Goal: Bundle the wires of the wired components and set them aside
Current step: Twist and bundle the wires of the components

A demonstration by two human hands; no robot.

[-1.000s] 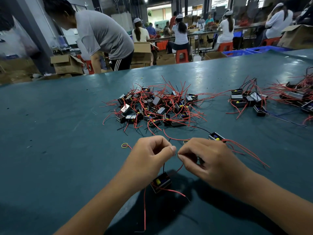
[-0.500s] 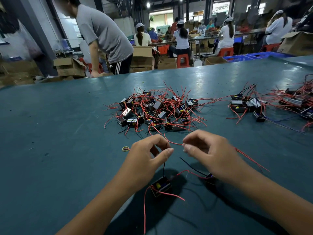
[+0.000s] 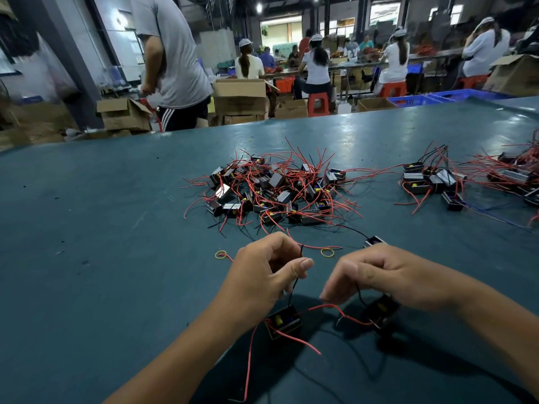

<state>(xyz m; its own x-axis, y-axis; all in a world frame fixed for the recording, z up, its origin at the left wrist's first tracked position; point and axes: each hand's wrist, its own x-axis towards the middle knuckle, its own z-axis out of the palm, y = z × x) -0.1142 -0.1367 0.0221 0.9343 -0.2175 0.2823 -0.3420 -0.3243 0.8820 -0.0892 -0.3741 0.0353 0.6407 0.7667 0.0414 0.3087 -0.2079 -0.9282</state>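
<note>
Hands up front, both raised just above the teal counter (image 3: 102, 258): the left hand (image 3: 262, 275) has its fingers curled, pinching a thin black wire (image 3: 295, 282) between thumb and forefinger, and that wire drops straight down to a small black component (image 3: 283, 321) with a yellow spot, which sits under the hand with red leads (image 3: 294, 341) trailing toward the near edge. The right hand (image 3: 379, 275) is curled too, fingertips pointing down and nipping another black wire, with a second dark component (image 3: 382, 312) tucked beneath the palm; whether that one rests on the counter or hangs I cannot tell. A red wire (image 3: 335, 309) arcs between the two components. Just beyond the knuckles lie two yellow rubber bands, one (image 3: 220, 254) to the left and one (image 3: 327, 252) between the hands, plus a lone component (image 3: 374, 241) behind the right hand. Further out, the big tangled pile (image 3: 274, 191) of black components and red wires sits mid-counter, and a smaller group (image 3: 431, 182) lies well apart to the right. Past the far edge, cardboard boxes (image 3: 124, 113) and seated workers (image 3: 316, 65) at a long bench.
</note>
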